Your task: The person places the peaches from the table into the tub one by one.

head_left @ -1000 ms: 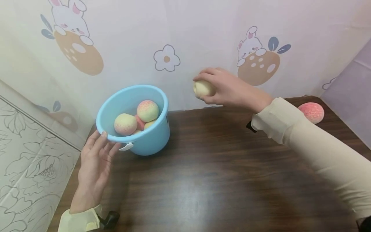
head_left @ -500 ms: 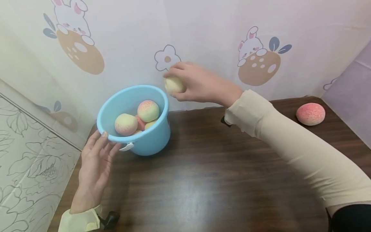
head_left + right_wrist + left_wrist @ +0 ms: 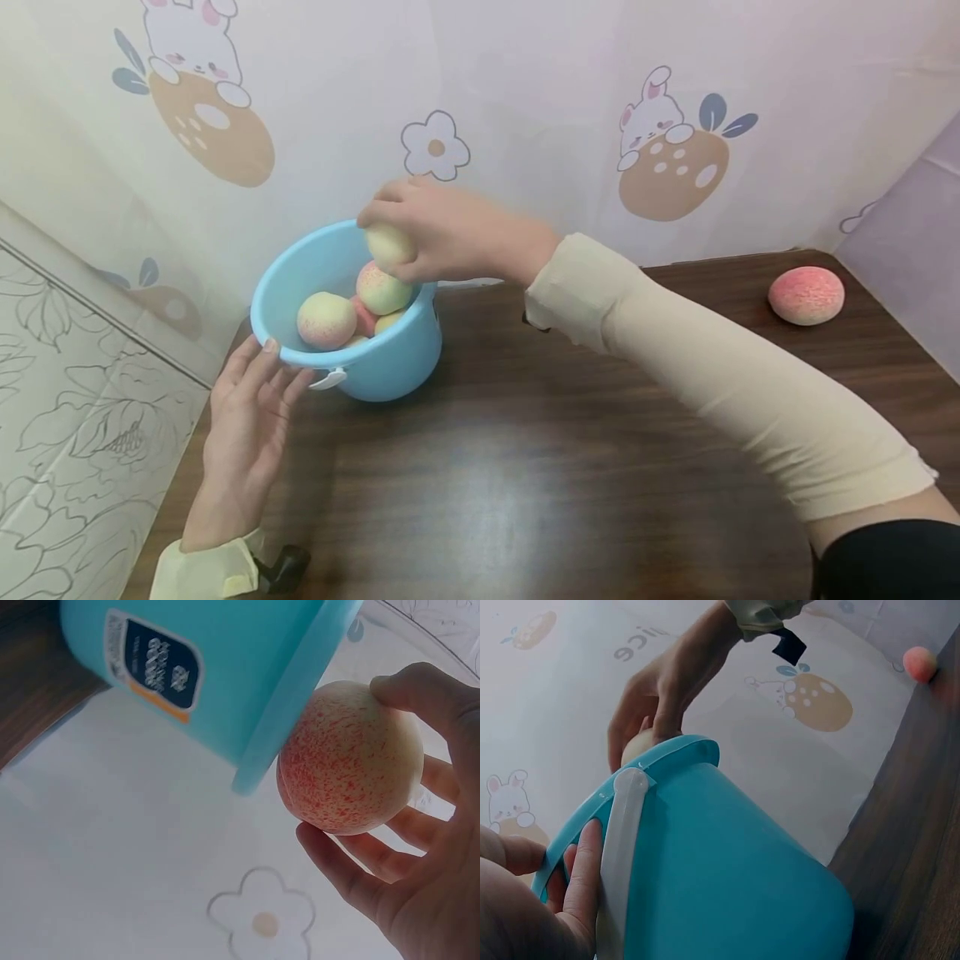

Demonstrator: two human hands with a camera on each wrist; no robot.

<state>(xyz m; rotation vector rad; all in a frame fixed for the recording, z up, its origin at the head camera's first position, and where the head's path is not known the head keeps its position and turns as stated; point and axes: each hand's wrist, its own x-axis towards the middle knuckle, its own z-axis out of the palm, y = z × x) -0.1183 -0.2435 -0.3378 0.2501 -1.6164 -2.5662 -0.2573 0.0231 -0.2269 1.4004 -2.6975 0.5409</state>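
Note:
A light blue bucket stands at the left of the dark wooden table. My left hand grips its near-left rim, thumb on top and fingers below, beside the white handle. Several peaches lie inside, among them a pale one and a pink-speckled one. Over the bucket's far-right rim, my right hand holds another peach. The right wrist view shows this peach's red-speckled side, the thumb and fingers spread around it, right at the rim.
One more peach, pinkish red, lies near the far right corner of the table. Behind the table hangs a white cloth printed with rabbits and flowers. A panel with line-drawn flowers borders the left side.
My right hand has carried its peach leftward from above the table's back edge to over the bucket. The left hand has kept its grip on the rim.

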